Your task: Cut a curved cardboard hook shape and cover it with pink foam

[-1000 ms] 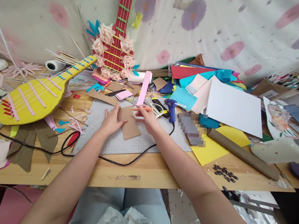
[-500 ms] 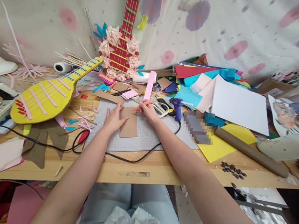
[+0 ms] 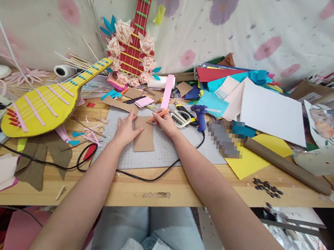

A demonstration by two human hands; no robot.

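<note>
While the left hand (image 3: 126, 128) lies flat and open on the cardboard strip (image 3: 144, 135), the right hand (image 3: 164, 123) pinches an orange pencil (image 3: 158, 115) at its top edge — no drawn line visible yet, strip uncut.

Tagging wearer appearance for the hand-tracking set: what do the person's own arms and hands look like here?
Two bare forearms enter from the bottom edge. Left hand and right hand: no gloves, no rings, watch or wristbands visible. No sleeve shows on the left arm; a bit of white fabric sits at the right arm's upper end, at the frame's bottom edge. No markings or cables on either arm.
</note>
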